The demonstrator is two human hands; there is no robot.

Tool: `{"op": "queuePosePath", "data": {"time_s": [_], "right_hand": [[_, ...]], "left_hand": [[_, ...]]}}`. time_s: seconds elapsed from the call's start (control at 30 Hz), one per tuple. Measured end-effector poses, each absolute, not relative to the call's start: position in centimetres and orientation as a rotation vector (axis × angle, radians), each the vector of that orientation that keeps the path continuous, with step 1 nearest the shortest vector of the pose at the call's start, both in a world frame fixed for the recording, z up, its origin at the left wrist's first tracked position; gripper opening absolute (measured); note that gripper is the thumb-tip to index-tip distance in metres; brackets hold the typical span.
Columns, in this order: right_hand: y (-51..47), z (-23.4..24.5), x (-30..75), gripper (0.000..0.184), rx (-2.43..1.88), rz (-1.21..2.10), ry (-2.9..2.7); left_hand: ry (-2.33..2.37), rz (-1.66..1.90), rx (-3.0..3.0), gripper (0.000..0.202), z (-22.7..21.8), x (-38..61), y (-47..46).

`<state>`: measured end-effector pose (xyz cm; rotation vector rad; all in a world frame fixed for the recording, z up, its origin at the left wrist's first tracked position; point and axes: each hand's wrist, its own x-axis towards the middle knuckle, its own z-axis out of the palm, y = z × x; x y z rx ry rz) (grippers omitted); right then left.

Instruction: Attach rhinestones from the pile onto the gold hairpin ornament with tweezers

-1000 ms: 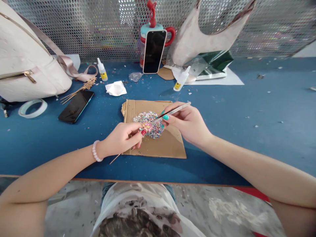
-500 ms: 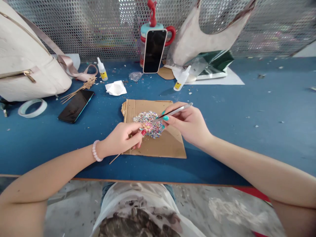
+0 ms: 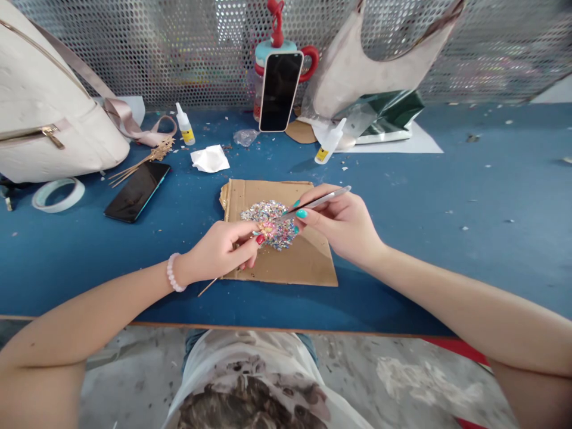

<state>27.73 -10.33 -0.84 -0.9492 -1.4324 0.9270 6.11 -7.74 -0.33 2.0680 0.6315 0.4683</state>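
My left hand is closed on a small flower ornament in pink and gold, pinched between thumb and finger. Its thin stem sticks out below that hand, toward the table's front. In my right hand a pair of metal tweezers is gripped, the tips pointing left at the ornament. Whether the tips touch it or hold anything is too small to tell. Under both hands a pile of sparkling rhinestones lies on a piece of brown cardboard, partly covered by the fingers.
Behind the cardboard are two glue bottles, a crumpled white paper and a phone leaning on a cup. To the left lie a dark phone, gold stems, a tape roll and a white backpack. A handbag stands back right.
Almost nothing differs. The ornament has turned very slightly in my left hand, and the tweezers have shifted a tiny bit; both hands stay in place.
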Motion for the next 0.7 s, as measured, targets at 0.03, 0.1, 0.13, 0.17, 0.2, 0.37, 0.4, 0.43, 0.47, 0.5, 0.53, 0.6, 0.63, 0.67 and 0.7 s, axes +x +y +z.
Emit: {"op": "queuePosePath", "data": {"time_s": [0.03,0.1,0.13,0.17,0.2,0.37,0.4,0.43,0.47,0.5,0.53,0.6,0.63,0.67,0.7], "right_hand": [[-10.33,-0.82,27.75,0.022,-0.953,0.927,-1.432],[-10.33,-0.82,27.80,0.021,-0.956,0.926,-1.425],[-10.32,-0.84,27.82,0.021,-0.956,0.926,-1.422],[-10.31,-0.87,27.84,0.020,-0.955,0.927,-1.421],[-10.31,-0.90,27.85,0.019,-0.953,0.928,-1.421],[-10.34,-0.98,27.85,0.021,-0.947,0.929,-1.413],[-10.36,-0.95,27.84,0.022,-0.955,0.932,-1.412],[-10.39,-0.92,27.84,0.022,-0.966,0.935,-1.412],[-10.42,-0.88,27.84,0.023,-0.976,0.938,-1.414],[-10.44,-0.84,27.85,0.023,-0.984,0.940,-1.418],[-10.47,-0.80,27.85,0.023,-0.988,0.941,-1.423],[-10.50,-0.74,27.87,0.024,-0.992,0.943,-1.433],[-10.50,-0.73,27.87,0.024,-0.993,0.944,-1.437],[-10.50,-0.74,27.87,0.024,-0.993,0.944,-1.439],[-10.50,-0.76,27.87,0.024,-0.990,0.945,-1.438]], "left_hand": [[0.630,0.468,2.069,0.024,-0.33,6.11,-7.73],[0.629,0.470,2.070,0.023,-0.34,6.10,-7.72],[0.629,0.471,2.071,0.023,-0.34,6.09,-7.72],[0.628,0.471,2.071,0.023,-0.36,6.08,-7.71],[0.628,0.472,2.071,0.023,-0.38,6.07,-7.70],[0.625,0.479,2.068,0.022,-0.51,6.03,-7.64],[0.624,0.479,2.068,0.022,-0.51,6.04,-7.62],[0.622,0.478,2.068,0.022,-0.50,6.05,-7.61],[0.620,0.477,2.069,0.023,-0.48,6.06,-7.60],[0.619,0.477,2.070,0.023,-0.46,6.07,-7.59],[0.619,0.477,2.072,0.023,-0.43,6.08,-7.59],[0.618,0.480,2.074,0.023,-0.39,6.09,-7.59],[0.617,0.481,2.075,0.024,-0.38,6.09,-7.60],[0.615,0.483,2.075,0.024,-0.37,6.10,-7.60],[0.614,0.483,2.074,0.024,-0.37,6.10,-7.60]]}}
